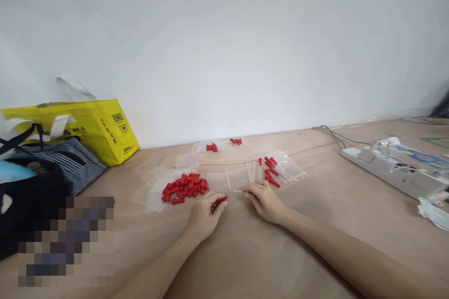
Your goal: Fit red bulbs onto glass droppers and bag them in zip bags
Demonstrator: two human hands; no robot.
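My left hand (206,212) is closed on a red rubber bulb (220,201), pinched between thumb and fingers. To its right, my right hand (264,200) pinches a thin clear tube (238,192), whose end points toward the left hand. Just beyond both hands lies a row of thin clear tubes (233,178) side by side. Left of that row, a pile of red bulbs (184,187) rests on clear plastic bags (159,191). At the row's right end, several red-bulbed pieces (271,168) lie by another clear bag (294,170).
A small bag with red-topped pieces (212,147) lies near the wall. At the left stand a yellow bag (115,133), a striped pouch (82,163) and a black bag (35,196). A white power strip (372,166) with cables is at the right.
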